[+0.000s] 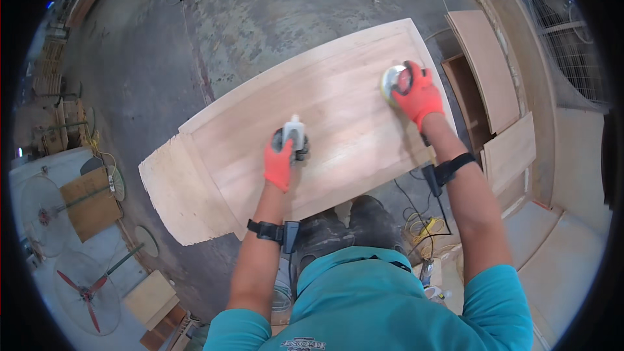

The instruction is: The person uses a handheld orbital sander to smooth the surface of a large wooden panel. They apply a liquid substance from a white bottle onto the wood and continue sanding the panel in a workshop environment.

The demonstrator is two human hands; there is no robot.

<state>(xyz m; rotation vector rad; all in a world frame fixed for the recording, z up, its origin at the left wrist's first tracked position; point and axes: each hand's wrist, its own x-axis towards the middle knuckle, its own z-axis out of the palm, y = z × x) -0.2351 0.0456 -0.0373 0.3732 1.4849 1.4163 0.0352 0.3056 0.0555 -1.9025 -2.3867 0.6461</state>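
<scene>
A large pale wooden panel (260, 107) with a curved far edge and a rough-edged left end lies across in front of me. Over its middle, my left hand (281, 156), in a red glove with dark fingertips, is closed around a white squeeze bottle (294, 131). The bottle's narrow nozzle points away from me. Near the panel's far right corner, my right hand (418, 94), in a matching glove, grips a round palm sander (392, 80) with a silver and red top. The sander's underside is hidden. Both forearms wear black straps with small devices.
Wooden boards (484, 68) lean by the wall on the right. A yellow cable (426, 229) coils with black cords on the floor near my right leg. Caged fans (86, 294) stand at the lower left among wood pieces. A clear bucket (282, 292) sits beside my left leg.
</scene>
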